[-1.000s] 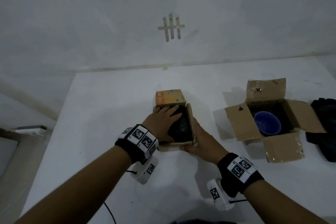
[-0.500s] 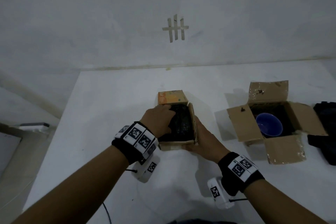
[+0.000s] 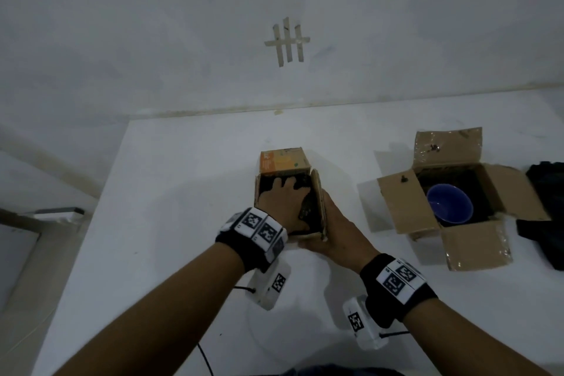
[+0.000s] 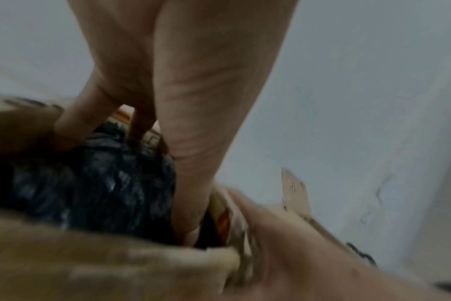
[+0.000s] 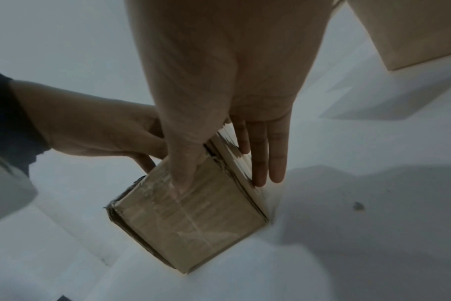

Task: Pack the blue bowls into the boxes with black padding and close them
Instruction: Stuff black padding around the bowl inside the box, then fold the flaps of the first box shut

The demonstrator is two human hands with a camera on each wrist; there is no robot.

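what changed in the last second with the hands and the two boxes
The left hand pushed deeper into the small box, pressing the black padding down. The right hand kept bracing the box's right side. The open box with the blue bowl was untouched.

No wording can be read anywhere. The orange flap (image 3: 283, 162) of the small box bears print too blurred to make out. The wristbands (image 3: 259, 226) carry black-and-white square code markers, not letters. Tape strips (image 3: 287, 43) on the wall form tally-like marks.
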